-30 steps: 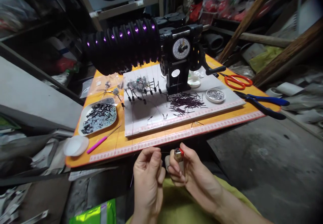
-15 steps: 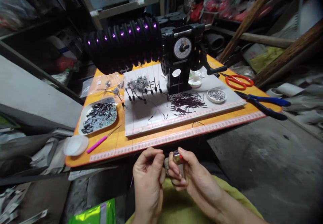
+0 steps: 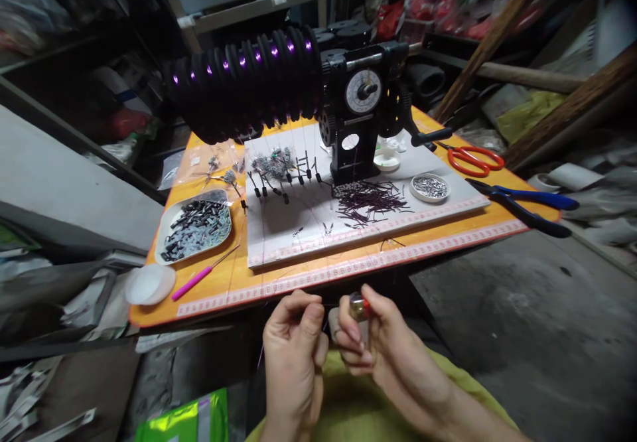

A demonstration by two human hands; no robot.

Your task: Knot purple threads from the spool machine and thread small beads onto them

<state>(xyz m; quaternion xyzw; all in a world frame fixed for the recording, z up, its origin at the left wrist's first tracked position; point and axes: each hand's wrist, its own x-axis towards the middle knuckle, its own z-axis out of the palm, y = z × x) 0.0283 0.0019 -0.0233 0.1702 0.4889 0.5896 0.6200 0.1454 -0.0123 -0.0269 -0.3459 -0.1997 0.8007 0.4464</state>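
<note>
Red-topped lighter [image 3: 359, 308] sits clamped in my right hand [image 3: 383, 349], head level with the thin line [image 3: 326, 304] my left hand [image 3: 293, 342] pinches, so a flame would meet it.

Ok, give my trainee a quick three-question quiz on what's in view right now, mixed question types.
1. True or false: the right hand holds a lighter.
2. Which lies nearest the board's right end? A) scissors B) pink tool C) tray of black pieces
3. Fill in: the left hand pinches a thin ____ beside the lighter.

Key: 1 true; 2 A, the red scissors lie by the blue pliers; 3 thread, very fine, hard to see.
</note>
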